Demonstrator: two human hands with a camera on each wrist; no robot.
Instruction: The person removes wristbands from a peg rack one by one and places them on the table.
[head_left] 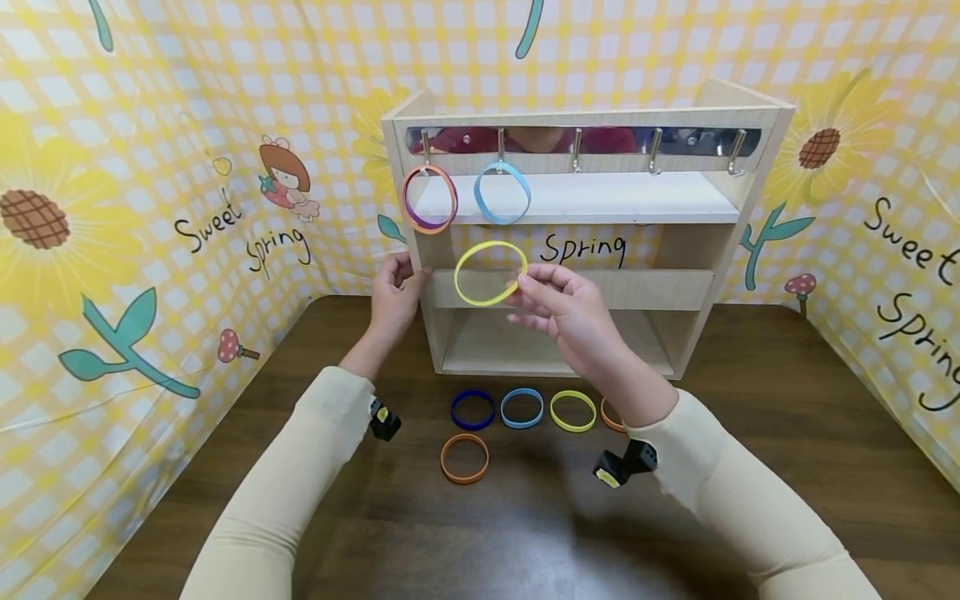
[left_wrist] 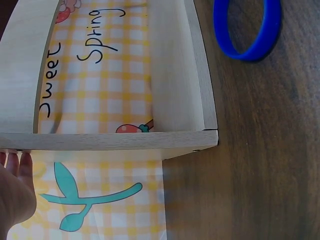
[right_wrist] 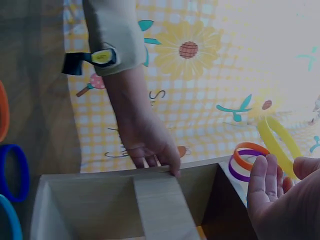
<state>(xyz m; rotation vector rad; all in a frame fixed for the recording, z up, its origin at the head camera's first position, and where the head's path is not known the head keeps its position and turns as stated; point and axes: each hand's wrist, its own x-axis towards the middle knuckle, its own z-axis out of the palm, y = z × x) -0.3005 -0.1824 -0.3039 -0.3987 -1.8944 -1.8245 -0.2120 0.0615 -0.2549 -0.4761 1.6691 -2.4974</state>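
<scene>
My right hand [head_left: 573, 317] pinches a thin yellow silicone wristband [head_left: 491, 243] between thumb and fingers. It is held in front of the wooden shelf [head_left: 637, 289], below the hook rail [head_left: 615, 142]. At the shelf's left side my left hand [head_left: 393, 296] grips the side panel, thumb on the front edge and fingers against the outer face. From the leftmost hook hang an orange wristband [head_left: 453, 185] and a purple wristband [head_left: 431, 226]. A light blue wristband [head_left: 528, 196] hangs on the second hook. The three hooks further right carry no bands.
On the dark table before the shelf lie a dark blue band [head_left: 472, 427], a light blue band [head_left: 521, 426], a yellow band [head_left: 572, 429] and an orange band [head_left: 442, 462]. Another orange band [head_left: 606, 419] is partly hidden by the right wrist. Checked cloth [head_left: 337, 167] surrounds the table.
</scene>
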